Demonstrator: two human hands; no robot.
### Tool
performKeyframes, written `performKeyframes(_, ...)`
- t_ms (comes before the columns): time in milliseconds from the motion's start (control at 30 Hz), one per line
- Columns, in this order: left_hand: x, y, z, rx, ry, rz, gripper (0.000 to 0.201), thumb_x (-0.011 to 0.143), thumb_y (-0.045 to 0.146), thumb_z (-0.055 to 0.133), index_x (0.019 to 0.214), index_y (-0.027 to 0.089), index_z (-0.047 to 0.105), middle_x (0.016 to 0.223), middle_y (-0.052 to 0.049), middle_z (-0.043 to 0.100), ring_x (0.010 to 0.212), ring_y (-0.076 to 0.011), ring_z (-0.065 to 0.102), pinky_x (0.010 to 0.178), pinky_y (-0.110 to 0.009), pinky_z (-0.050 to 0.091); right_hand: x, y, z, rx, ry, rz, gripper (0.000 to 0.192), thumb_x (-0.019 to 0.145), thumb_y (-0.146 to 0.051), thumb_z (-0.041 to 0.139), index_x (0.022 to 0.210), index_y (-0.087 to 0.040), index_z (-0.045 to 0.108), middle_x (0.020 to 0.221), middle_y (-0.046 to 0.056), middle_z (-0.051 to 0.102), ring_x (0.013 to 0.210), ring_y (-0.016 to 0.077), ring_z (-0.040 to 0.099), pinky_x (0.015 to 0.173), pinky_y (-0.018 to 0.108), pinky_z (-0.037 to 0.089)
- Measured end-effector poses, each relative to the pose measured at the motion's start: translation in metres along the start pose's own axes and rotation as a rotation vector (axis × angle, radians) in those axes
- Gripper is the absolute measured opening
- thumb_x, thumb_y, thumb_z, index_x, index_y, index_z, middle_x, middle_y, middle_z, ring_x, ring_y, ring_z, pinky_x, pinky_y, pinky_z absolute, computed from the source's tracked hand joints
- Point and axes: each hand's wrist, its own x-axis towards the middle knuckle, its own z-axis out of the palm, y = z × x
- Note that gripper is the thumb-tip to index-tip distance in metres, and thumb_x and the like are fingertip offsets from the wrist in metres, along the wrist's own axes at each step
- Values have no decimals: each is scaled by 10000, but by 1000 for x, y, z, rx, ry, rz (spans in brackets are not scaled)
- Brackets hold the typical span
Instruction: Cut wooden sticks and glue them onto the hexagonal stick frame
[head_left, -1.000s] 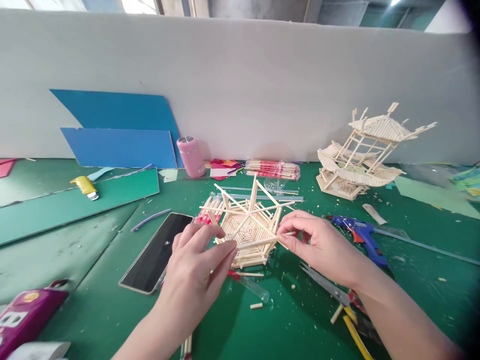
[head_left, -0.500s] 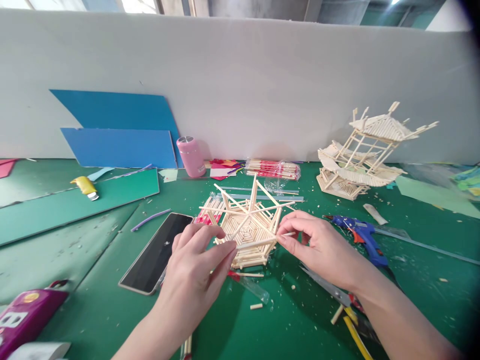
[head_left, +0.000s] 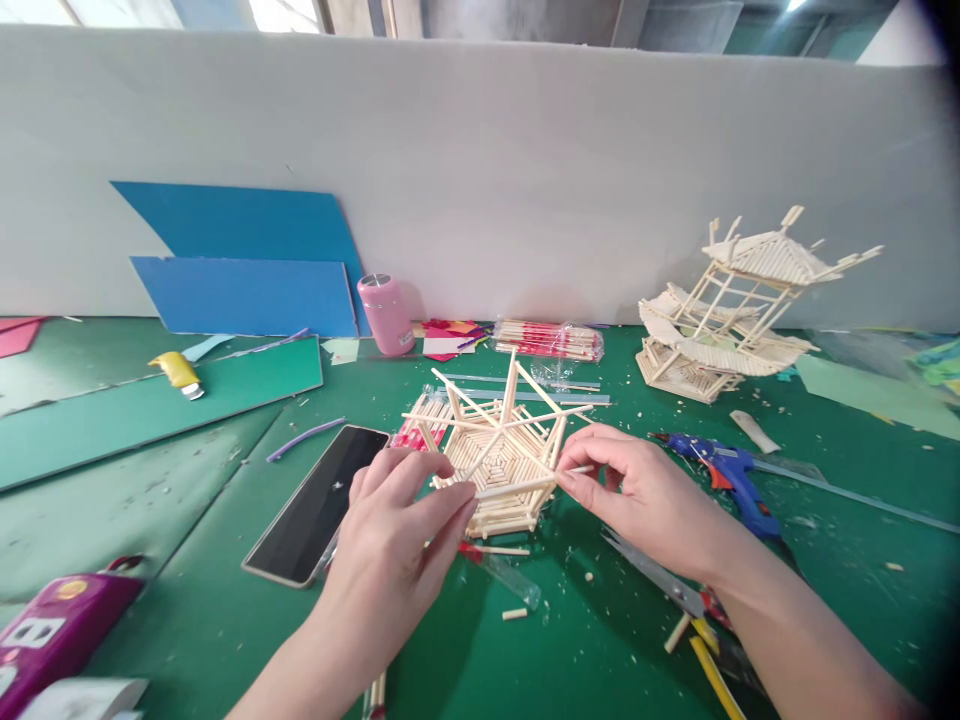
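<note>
A thin wooden stick [head_left: 517, 488] is held level between two hands at the near edge of a stick frame [head_left: 491, 517]. One end is pinched between the thumb and forefinger of the left hand [head_left: 401, 530], and the other is gripped by the thumb and fingertips of the right hand [head_left: 630, 490], at the frame's right corner. A short stick end can be seen past the right fingers; whether it belongs to the same stick cannot be told.

The frame is set on the green table [head_left: 585, 660], in the middle. Its floor is laid in rings of sticks, and its uprights are topped by sticks crossed like a star. A phone [head_left: 307, 515] is partly covered by the left hand. The scissors [head_left: 652, 570] are partly hidden by the right forearm, and a blue glue gun [head_left: 727, 470] is placed just beyond it. A taller stick tower [head_left: 772, 262] is stood at the back right. Packed sticks [head_left: 547, 342] and a pink flask [head_left: 388, 318] are lined up near the white partition [head_left: 480, 170].
</note>
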Motion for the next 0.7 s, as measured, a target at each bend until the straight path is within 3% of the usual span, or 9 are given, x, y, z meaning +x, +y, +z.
performKeyframes(467, -5, -1, -4, -154, -49, -107, 195, 805, 156, 570, 987, 199, 624, 916, -75, 575, 843, -223, 478, 742, -411, 440, 0, 12, 4, -12, -54, 23, 205, 863, -373, 459, 745, -257, 579, 896, -1, 561, 742, 146, 528, 588, 266, 411)
performKeyframes(700, 3, 22, -9, -89, 34, -32, 137, 818, 121, 541, 914, 173, 623, 942, -83, 574, 866, -229, 465, 747, -386, 410, -4, 3, 3, -38, 4, 13, 201, 864, -351, 460, 729, -255, 574, 926, -4, 547, 799, 145, 549, 664, 280, 429)
